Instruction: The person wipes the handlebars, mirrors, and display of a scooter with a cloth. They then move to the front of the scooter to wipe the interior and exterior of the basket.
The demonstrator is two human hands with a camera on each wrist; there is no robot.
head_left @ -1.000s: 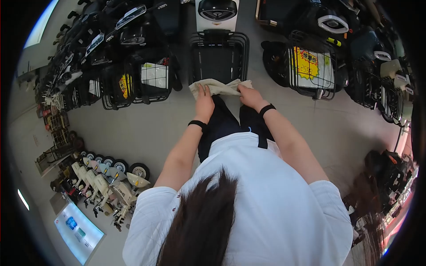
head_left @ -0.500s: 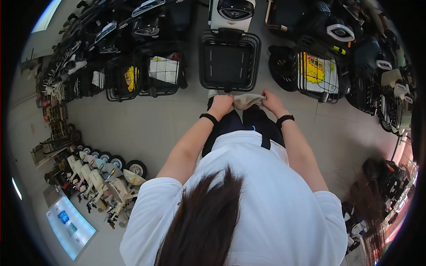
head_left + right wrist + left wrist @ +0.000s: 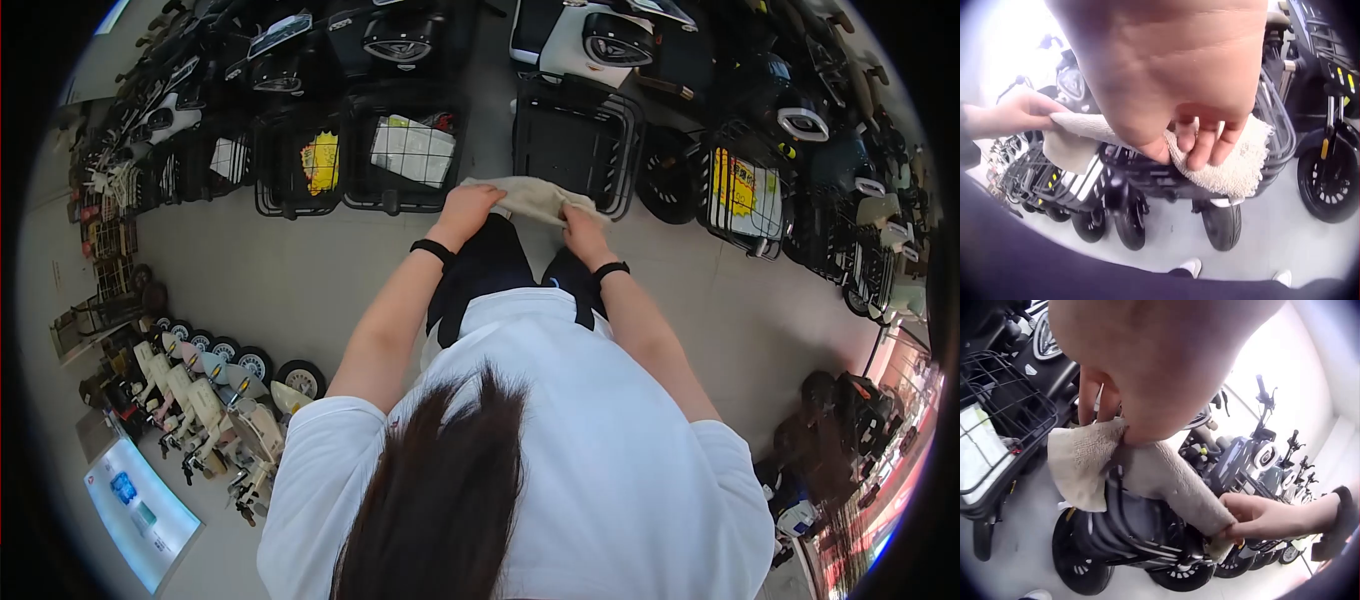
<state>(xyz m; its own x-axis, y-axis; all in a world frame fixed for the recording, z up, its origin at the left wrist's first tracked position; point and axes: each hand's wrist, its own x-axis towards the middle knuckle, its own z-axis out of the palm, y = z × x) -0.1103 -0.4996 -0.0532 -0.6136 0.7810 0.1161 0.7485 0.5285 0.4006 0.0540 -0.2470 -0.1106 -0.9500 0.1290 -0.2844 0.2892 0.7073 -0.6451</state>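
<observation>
A cream terry towel stretches between the two hands in front of the person's thighs. My left hand pinches its left end, and a flap of the towel hangs past those fingers in the left wrist view. At the other end my right hand grips the cloth with curled fingers. The right wrist view shows a shaggy towel end spilling out beyond the right fingers. Just ahead of the towel is a scooter's black wire basket, which the cloth overlaps in the head view.
Parked scooters line the far side; a basket to the left holds white papers, and one to the right carries a yellow price sign. Small light-coloured scooters stand at the left beside a lit display panel. Grey floor tiles lie between.
The hands first came closer to the body with the towel bunched, then reached out again with it spread. The head view has swung left, so the middle basket sits further right.
</observation>
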